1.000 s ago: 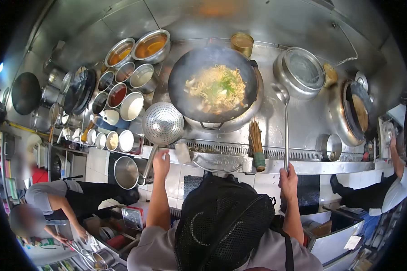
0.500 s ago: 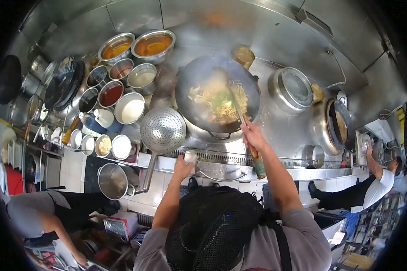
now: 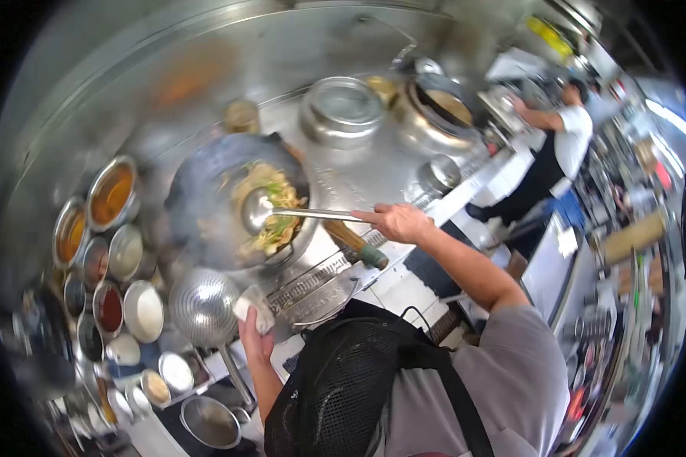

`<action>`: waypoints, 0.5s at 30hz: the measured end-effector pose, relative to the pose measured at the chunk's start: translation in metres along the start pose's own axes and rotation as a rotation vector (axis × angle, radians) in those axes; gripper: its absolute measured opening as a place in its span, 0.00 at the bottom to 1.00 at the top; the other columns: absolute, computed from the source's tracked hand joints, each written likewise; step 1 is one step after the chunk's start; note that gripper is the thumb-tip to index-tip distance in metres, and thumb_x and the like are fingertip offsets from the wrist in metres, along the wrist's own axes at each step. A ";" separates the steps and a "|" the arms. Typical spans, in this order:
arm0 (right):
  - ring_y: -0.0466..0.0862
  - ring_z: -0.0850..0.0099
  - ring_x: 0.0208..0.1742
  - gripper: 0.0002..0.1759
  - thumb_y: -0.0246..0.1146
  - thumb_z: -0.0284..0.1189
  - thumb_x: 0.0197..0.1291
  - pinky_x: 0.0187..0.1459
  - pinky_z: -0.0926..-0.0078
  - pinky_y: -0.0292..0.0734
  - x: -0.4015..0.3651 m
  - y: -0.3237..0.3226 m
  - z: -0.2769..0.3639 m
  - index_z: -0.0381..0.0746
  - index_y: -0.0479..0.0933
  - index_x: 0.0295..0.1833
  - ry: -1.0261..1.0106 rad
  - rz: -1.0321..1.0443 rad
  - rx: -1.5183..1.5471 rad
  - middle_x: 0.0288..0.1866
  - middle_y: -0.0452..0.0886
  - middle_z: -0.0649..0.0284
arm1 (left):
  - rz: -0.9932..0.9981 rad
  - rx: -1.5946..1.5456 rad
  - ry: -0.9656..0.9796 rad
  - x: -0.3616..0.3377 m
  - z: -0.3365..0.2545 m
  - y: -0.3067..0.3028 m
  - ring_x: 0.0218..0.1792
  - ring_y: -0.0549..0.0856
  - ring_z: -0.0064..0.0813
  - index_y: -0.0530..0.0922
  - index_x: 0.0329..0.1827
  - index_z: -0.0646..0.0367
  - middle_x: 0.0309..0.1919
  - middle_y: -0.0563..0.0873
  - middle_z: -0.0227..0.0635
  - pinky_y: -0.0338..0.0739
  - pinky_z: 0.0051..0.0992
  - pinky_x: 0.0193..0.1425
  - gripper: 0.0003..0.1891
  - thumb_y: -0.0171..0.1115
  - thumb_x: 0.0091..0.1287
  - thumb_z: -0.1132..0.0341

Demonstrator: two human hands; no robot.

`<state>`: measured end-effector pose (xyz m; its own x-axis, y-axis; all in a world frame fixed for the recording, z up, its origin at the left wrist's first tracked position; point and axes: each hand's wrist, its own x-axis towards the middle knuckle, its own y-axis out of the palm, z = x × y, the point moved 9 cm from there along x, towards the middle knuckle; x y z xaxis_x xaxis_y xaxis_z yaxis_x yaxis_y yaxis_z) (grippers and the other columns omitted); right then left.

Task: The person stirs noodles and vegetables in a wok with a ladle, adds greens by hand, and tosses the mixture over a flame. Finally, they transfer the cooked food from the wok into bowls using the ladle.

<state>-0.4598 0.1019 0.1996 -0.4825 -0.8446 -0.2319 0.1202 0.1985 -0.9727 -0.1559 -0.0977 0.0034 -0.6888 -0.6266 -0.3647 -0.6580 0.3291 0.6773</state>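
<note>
A dark wok gives off steam and holds noodles with green pieces. My right hand is closed around the handle end of a metal ladle, whose bowl rests among the noodles. Below the wok, my left hand grips a white cloth, near the wok's lower side. Just left of the cloth lies a perforated strainer, its handle pointing down. A bamboo brush with a green-wrapped end sits under the ladle handle.
Sauce containers and two bowls of orange liquid stand at left. Large metal pots are behind, to the right. A pot sits low at the front left. A co-worker stands at the right.
The view has turned toward the right. The ladle bowl now shows among the noodles, its handle lying more sideways. My left hand has lifted the cloth closer to the wok.
</note>
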 end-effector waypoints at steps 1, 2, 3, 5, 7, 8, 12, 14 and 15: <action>0.87 0.56 0.39 0.29 0.55 0.37 0.70 0.42 0.58 0.84 -0.007 -0.016 -0.004 0.68 0.62 0.75 0.032 0.015 -0.030 0.51 0.82 0.57 | -0.072 -0.005 -0.035 0.001 0.003 -0.006 0.51 0.84 0.35 0.70 0.67 0.56 0.55 0.82 0.37 0.81 0.38 0.53 0.24 0.63 0.70 0.61; 0.87 0.57 0.38 0.29 0.55 0.38 0.70 0.41 0.59 0.84 -0.018 -0.036 -0.006 0.69 0.63 0.74 0.031 -0.055 -0.057 0.52 0.82 0.58 | -0.156 -0.009 -0.059 0.000 0.004 -0.017 0.50 0.85 0.37 0.70 0.66 0.55 0.56 0.82 0.38 0.81 0.39 0.53 0.24 0.62 0.72 0.57; 0.88 0.58 0.38 0.28 0.55 0.39 0.70 0.40 0.60 0.84 -0.028 -0.056 -0.005 0.69 0.64 0.74 0.022 -0.126 -0.089 0.54 0.82 0.59 | -0.141 0.005 -0.070 0.002 0.007 -0.027 0.50 0.85 0.37 0.70 0.66 0.55 0.56 0.82 0.38 0.81 0.39 0.53 0.24 0.62 0.72 0.57; 0.87 0.59 0.43 0.28 0.56 0.38 0.69 0.44 0.62 0.84 -0.044 -0.091 -0.008 0.69 0.65 0.73 0.066 -0.103 -0.154 0.52 0.83 0.62 | 0.012 -0.056 -0.216 0.006 0.026 -0.024 0.48 0.85 0.42 0.70 0.67 0.55 0.55 0.82 0.39 0.81 0.43 0.53 0.26 0.59 0.73 0.50; 0.87 0.61 0.34 0.29 0.59 0.34 0.65 0.37 0.63 0.84 -0.053 -0.112 -0.007 0.65 0.68 0.72 0.030 -0.104 -0.247 0.46 0.83 0.57 | -0.036 -0.028 -0.211 0.009 0.032 -0.023 0.47 0.84 0.45 0.69 0.67 0.55 0.54 0.82 0.40 0.81 0.47 0.52 0.28 0.55 0.74 0.45; 0.87 0.61 0.34 0.29 0.59 0.34 0.65 0.37 0.63 0.84 -0.053 -0.107 -0.010 0.65 0.68 0.72 0.023 -0.097 -0.240 0.46 0.83 0.57 | 0.007 -0.051 -0.230 0.010 0.035 -0.015 0.47 0.84 0.46 0.69 0.67 0.55 0.54 0.82 0.40 0.81 0.48 0.52 0.29 0.53 0.74 0.43; 0.86 0.56 0.40 0.30 0.59 0.33 0.66 0.42 0.58 0.83 -0.011 -0.051 -0.006 0.63 0.68 0.73 0.047 0.010 -0.157 0.45 0.83 0.57 | 0.086 -0.130 -0.246 0.012 0.040 0.006 0.49 0.85 0.49 0.69 0.68 0.54 0.55 0.82 0.39 0.80 0.50 0.53 0.32 0.45 0.74 0.38; 0.86 0.52 0.45 0.30 0.59 0.34 0.66 0.47 0.56 0.82 0.023 0.003 -0.006 0.61 0.66 0.74 0.111 0.038 0.001 0.45 0.83 0.53 | 0.072 -0.107 -0.272 0.018 0.044 0.014 0.50 0.85 0.50 0.68 0.69 0.55 0.56 0.81 0.42 0.80 0.51 0.53 0.33 0.45 0.75 0.38; 0.85 0.51 0.46 0.30 0.59 0.36 0.67 0.48 0.53 0.81 0.036 0.017 0.006 0.59 0.65 0.75 0.111 0.035 -0.006 0.47 0.84 0.50 | 0.065 -0.082 -0.270 0.019 0.045 0.016 0.51 0.85 0.50 0.68 0.69 0.55 0.56 0.81 0.43 0.80 0.51 0.52 0.33 0.45 0.75 0.38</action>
<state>-0.4701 0.0716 0.1747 -0.5711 -0.7771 -0.2646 0.1336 0.2300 -0.9640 -0.1932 -0.0721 -0.0210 -0.7922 -0.3916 -0.4681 -0.5905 0.2977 0.7501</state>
